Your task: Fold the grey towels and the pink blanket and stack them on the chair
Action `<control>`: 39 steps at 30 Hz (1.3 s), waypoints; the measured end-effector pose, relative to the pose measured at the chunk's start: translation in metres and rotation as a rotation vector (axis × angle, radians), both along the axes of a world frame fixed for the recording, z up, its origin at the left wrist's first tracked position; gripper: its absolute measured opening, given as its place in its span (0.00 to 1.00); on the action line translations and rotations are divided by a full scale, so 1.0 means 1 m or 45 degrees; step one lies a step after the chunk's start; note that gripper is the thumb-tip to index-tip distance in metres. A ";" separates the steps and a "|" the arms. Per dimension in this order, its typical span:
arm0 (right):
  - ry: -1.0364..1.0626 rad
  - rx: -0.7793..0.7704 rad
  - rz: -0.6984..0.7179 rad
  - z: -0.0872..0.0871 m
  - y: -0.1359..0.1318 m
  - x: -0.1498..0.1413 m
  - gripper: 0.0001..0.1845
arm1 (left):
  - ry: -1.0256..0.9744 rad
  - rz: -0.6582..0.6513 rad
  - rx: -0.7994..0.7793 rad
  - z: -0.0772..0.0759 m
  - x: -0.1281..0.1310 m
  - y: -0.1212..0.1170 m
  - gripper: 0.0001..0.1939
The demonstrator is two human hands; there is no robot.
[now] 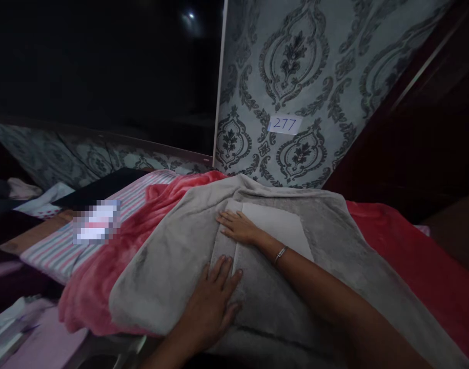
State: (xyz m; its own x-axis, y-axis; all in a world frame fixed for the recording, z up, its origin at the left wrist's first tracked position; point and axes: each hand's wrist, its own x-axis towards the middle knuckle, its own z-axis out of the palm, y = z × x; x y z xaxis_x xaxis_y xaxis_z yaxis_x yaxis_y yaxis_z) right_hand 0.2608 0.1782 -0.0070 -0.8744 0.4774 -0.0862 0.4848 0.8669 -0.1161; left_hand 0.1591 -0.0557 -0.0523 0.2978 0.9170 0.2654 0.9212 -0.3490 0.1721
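Note:
A grey plush cloth [165, 271] lies spread in front of me, with a pale, flat, roughly rectangular panel [284, 225] on its upper middle. Whether that panel is fabric or paper, I cannot tell. My left hand [215, 297] rests palm down on the cloth, fingers spread, beside a pale strip that runs along it. Farther up, my right hand [238, 226] presses flat over the top of that strip, at the panel's left edge, with fingers stretched out. A bracelet circles the right wrist. Neither hand grips anything.
Red plush fabric [403, 246] sticks out beneath the grey cloth on both sides. To the left are a striped cloth [130, 200] with a blurred-out item on it and a pink cloth [53, 333]. Behind stand a large dark screen [103, 66] and a patterned wall bearing a paper label [284, 124] marked 277.

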 end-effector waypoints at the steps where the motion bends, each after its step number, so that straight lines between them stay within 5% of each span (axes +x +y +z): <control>1: -0.009 0.013 -0.033 0.000 0.009 -0.005 0.32 | 0.003 0.000 0.009 0.000 0.000 0.000 0.36; 11: 0.014 0.025 -0.192 -0.008 0.065 -0.026 0.32 | -0.004 -0.029 0.049 -0.007 -0.003 -0.002 0.40; 17: 0.047 0.011 -0.193 -0.010 0.065 -0.026 0.32 | -0.026 -0.023 0.058 -0.007 -0.004 0.000 0.39; 22: 0.067 -0.013 -0.262 0.011 0.055 -0.026 0.31 | -0.031 -0.028 0.014 -0.001 -0.005 0.002 0.35; 28: 0.261 0.001 -0.267 0.026 -0.003 0.027 0.32 | -0.085 -0.028 0.033 0.003 -0.004 0.003 0.31; 34: 0.128 -0.051 -0.140 0.003 -0.115 0.113 0.35 | -0.227 -0.048 0.055 0.003 -0.012 0.004 0.28; 39: 0.163 0.011 -0.114 -0.007 -0.159 0.132 0.37 | -0.341 -0.153 -0.096 0.027 -0.008 0.039 0.27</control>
State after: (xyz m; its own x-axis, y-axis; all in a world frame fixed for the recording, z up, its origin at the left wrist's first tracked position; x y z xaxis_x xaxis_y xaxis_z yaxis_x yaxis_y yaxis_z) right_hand 0.3931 0.0193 -0.0142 -0.8320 0.5540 0.0278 0.5416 0.8222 -0.1751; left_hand 0.1515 -0.0164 -0.0253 0.3340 0.8995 0.2817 0.7924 -0.4298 0.4329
